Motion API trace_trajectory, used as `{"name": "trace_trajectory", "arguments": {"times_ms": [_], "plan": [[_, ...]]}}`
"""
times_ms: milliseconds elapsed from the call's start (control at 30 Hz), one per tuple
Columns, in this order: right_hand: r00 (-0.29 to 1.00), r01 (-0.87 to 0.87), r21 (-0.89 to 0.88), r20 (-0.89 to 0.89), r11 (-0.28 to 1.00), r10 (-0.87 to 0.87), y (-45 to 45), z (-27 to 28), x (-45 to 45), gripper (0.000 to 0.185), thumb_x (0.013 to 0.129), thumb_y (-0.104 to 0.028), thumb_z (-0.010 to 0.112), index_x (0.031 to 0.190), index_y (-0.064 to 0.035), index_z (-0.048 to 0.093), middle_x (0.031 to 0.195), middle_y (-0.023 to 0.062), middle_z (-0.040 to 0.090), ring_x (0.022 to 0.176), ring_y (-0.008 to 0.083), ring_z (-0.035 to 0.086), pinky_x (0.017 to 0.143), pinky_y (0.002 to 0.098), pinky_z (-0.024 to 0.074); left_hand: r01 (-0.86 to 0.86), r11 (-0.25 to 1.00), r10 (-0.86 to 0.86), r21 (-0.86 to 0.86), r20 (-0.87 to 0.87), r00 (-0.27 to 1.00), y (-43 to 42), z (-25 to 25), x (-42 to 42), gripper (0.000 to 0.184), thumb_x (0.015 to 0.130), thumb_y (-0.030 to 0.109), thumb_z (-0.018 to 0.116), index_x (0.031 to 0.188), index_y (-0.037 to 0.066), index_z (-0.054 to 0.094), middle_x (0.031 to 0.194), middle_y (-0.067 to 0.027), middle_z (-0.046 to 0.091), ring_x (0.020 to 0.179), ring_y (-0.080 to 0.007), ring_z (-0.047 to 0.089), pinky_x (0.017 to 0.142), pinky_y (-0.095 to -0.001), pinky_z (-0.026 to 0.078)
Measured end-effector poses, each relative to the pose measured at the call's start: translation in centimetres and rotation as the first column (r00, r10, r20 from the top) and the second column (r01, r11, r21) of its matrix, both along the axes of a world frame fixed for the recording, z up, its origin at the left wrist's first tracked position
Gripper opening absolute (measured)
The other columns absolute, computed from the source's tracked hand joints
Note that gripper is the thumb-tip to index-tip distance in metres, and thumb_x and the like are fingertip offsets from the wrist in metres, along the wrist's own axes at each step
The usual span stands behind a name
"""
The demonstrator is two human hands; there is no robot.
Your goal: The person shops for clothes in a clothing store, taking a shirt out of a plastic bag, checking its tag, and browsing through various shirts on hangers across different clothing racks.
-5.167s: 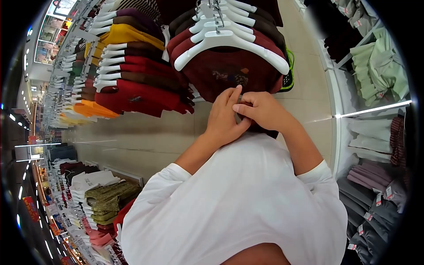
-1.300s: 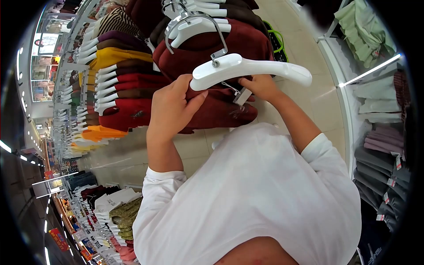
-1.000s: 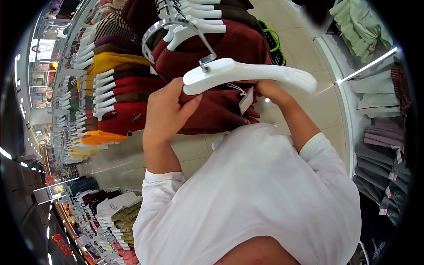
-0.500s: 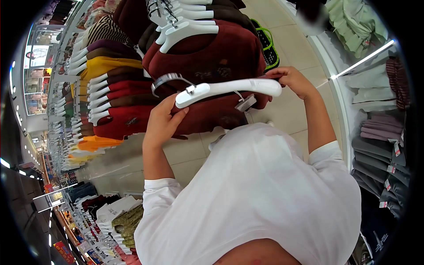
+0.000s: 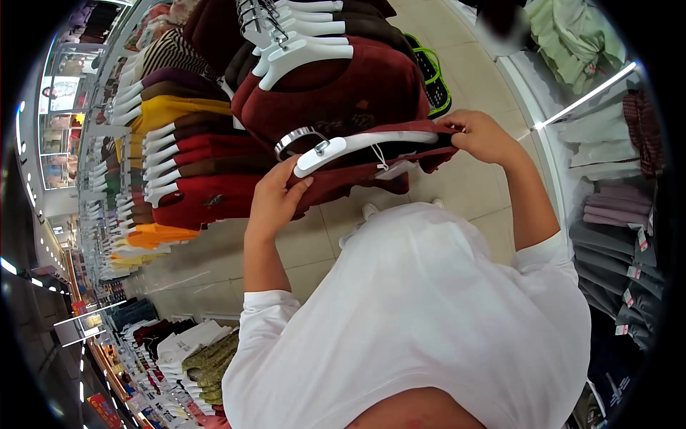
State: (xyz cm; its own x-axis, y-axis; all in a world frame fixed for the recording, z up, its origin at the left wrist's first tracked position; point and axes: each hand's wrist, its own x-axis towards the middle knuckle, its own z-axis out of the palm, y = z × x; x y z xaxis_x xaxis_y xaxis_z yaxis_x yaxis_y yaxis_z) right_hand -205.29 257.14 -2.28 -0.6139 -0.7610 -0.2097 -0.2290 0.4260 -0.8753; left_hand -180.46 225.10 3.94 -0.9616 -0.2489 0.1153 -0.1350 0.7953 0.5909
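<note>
A white hanger (image 5: pixel 347 145) with a metal hook lies slanted in front of me, its right arm inside the neck of a dark red garment (image 5: pixel 336 184). My left hand (image 5: pixel 277 196) grips the hanger's left end, with red fabric at the fingers. My right hand (image 5: pixel 482 136) pinches the garment's edge beyond the hanger's right tip. A pale tag (image 5: pixel 395 169) on a white string hangs at the neckline. Just beyond, a dark red sweater (image 5: pixel 343 89) hangs at the front of a row of white hangers.
Racks of red, yellow and brown clothes (image 5: pixel 204 143) stand at the left. A black and green basket (image 5: pixel 433 82) is on the floor behind the hanging sweaters. Shelves at the right hold folded grey trousers (image 5: pixel 607 264) and a pale green garment (image 5: pixel 572 39). More clothes (image 5: pixel 211 361) are at lower left.
The hanger came into my left hand, and its right arm has gone under the red fabric. My right hand has moved right, drawing the garment's edge over the hanger's tip.
</note>
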Motion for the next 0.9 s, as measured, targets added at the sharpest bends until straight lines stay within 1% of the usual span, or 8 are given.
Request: {"name": "trace_trajectory", "arguments": {"times_ms": [167,367,467,633,733,800,867,900], "plan": [[0.996,0.005,0.02,0.084,1.0,-0.006,-0.7,1.9,0.8,0.047,0.082,-0.015,0.061,0.127,-0.0014,0.065,0.109,0.015,0.07,0.097,0.0261,0.067,0.086,0.0384,0.0535,0.022,0.996,-0.025,0.086,0.025,0.999,0.9,-0.3,-0.8,0.039,0.087,0.01,0.074,0.125,0.005,0.064,0.102,-0.013,0.068,0.087,-0.0276,0.065,0.075,-0.0343,0.053],[0.977,-0.134,0.013,-0.163,0.991,0.134,-0.9,1.6,2.1,0.062,0.081,-0.022,0.072,0.139,-0.0077,0.056,0.124,0.0153,0.064,0.113,0.0316,0.062,0.098,0.0398,0.0485,0.067,0.996,-0.071,0.05,0.08,0.994,0.8,1.0,-1.8,0.04,0.085,0.008,0.075,0.124,0.004,0.065,0.106,-0.0138,0.069,0.09,-0.0278,0.066,0.079,-0.0345,0.053],[0.91,-0.095,0.018,-0.404,0.995,0.094,-2.1,0.4,2.6,0.055,0.08,-0.023,0.072,0.131,-0.0069,0.059,0.118,0.0164,0.065,0.107,0.0351,0.063,0.093,0.0411,0.0498,0.086,0.988,-0.087,0.128,0.0,0.996,0.3,1.1,-1.9,0.04,0.086,0.008,0.075,0.124,0.005,0.065,0.108,-0.013,0.07,0.092,-0.0266,0.067,0.081,-0.0343,0.054],[0.889,-0.014,-0.023,-0.457,1.0,0.002,-4.0,2.7,3.2,0.039,0.077,-0.019,0.07,0.114,-0.0063,0.064,0.101,0.0158,0.068,0.091,0.0343,0.066,0.081,0.0413,0.0515,0.018,0.993,-0.019,0.12,0.011,1.0,-0.8,2.3,-2.5,0.041,0.086,0.01,0.075,0.125,0.005,0.064,0.113,-0.0125,0.07,0.097,-0.0232,0.068,0.081,-0.033,0.054],[0.848,0.032,-0.078,-0.526,0.996,-0.068,-4.9,4.8,3.5,0.033,0.076,-0.019,0.068,0.107,-0.0077,0.065,0.092,0.0139,0.069,0.083,0.0344,0.066,0.076,0.0425,0.052,-0.051,0.987,0.006,-0.152,-0.281,0.96,-1.0,1.7,-3.0,0.043,0.087,0.012,0.075,0.127,0.005,0.062,0.119,-0.0113,0.068,0.105,-0.0304,0.064,0.091,-0.0384,0.051],[0.823,0.053,-0.096,-0.559,0.994,-0.098,-5.4,5.8,3.4,0.03,0.076,-0.02,0.067,0.104,-0.0085,0.065,0.088,0.0127,0.069,0.081,0.0346,0.066,0.074,0.0435,0.0521,-0.277,0.88,-0.008,-0.385,-0.595,0.803,0.1,1.2,-3.3,0.041,0.087,0.012,0.074,0.125,0.002,0.063,0.119,-0.0136,0.067,0.107,-0.0347,0.063,0.095,-0.042,0.049],[0.804,0.063,-0.087,-0.586,0.994,-0.102,-5.7,6.4,3.0,0.029,0.076,-0.02,0.067,0.103,-0.0085,0.065,0.088,0.0124,0.069,0.08,0.0343,0.066,0.073,0.0435,0.0519,-0.282,0.909,-0.021,-0.306,-0.711,0.703,1.5,-1.3,-2.5,0.036,0.087,0.014,0.074,0.12,0.0,0.064,0.115,-0.0149,0.066,0.097,-0.0339,0.064,0.089,-0.043,0.051],[0.795,0.064,-0.088,-0.598,0.994,-0.104,-5.8,6.6,2.9,0.029,0.076,-0.02,0.067,0.102,-0.0085,0.065,0.087,0.0123,0.069,0.08,0.0343,0.066,0.073,0.0436,0.0518,-0.181,0.95,-0.018,-0.256,-0.62,0.785,2.8,-2.4,-2.3,0.039,0.087,0.017,0.075,0.121,0.0,0.063,0.113,-0.0153,0.066,0.095,-0.032,0.065,0.087,-0.0415,0.051]]}}
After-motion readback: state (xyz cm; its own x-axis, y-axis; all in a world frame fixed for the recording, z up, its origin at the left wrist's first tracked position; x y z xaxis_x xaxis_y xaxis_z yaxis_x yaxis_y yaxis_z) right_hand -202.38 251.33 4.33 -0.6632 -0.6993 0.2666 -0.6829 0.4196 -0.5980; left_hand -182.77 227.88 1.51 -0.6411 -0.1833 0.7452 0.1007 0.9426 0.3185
